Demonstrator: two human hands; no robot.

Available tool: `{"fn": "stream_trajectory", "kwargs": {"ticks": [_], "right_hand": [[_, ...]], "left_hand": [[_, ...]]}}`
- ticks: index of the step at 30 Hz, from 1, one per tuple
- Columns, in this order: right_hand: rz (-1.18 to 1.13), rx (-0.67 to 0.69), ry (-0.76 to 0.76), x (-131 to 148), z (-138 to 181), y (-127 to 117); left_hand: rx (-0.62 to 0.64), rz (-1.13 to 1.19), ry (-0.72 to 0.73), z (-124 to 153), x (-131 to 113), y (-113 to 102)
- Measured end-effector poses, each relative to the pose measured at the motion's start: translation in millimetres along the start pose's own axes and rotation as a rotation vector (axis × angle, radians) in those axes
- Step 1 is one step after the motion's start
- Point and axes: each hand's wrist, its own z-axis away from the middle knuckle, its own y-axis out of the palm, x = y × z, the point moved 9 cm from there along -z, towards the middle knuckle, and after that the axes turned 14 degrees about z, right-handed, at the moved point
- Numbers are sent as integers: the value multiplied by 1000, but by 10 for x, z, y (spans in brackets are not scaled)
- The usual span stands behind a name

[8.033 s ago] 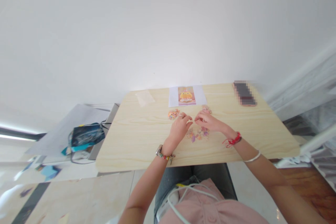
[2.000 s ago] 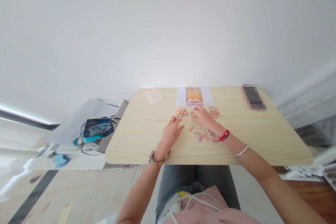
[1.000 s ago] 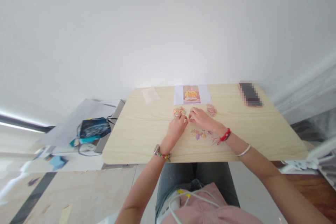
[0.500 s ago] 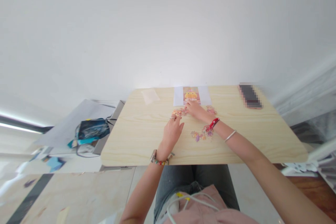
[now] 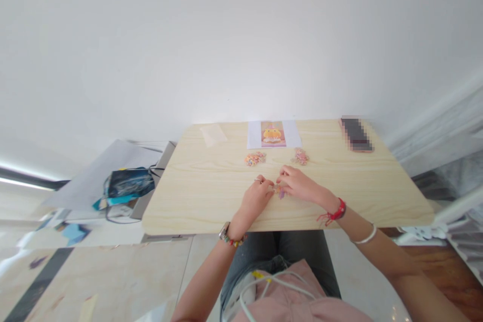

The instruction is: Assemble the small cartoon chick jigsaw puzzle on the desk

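Just inside the near edge of the table lay small coloured puzzle pieces. The left hand and the right hand met over them, fingertips touching; whether either pinched a piece could not be told. Farther back sat a left cluster, a right cluster, a reference picture and a phone.

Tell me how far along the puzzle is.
Looks early. Set aside: a left cluster and a right cluster, apart, near the picture card. In hand: left hand and right hand meet over loose pieces. Left: nothing matching the whole card lies on the table.
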Motion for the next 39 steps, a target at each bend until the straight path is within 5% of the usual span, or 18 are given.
{"fn": "stream_trajectory", "kwargs": {"ticks": [10, 23, 39], "right_hand": [[105, -58, 82, 49, 90, 41], [231, -94, 2, 136, 151, 76], [105, -269, 45, -86, -38, -366]], "left_hand": [[22, -54, 71, -15, -108, 52], [-44, -25, 63, 36, -85, -31], [-163, 13, 172, -156, -257, -382]]}}
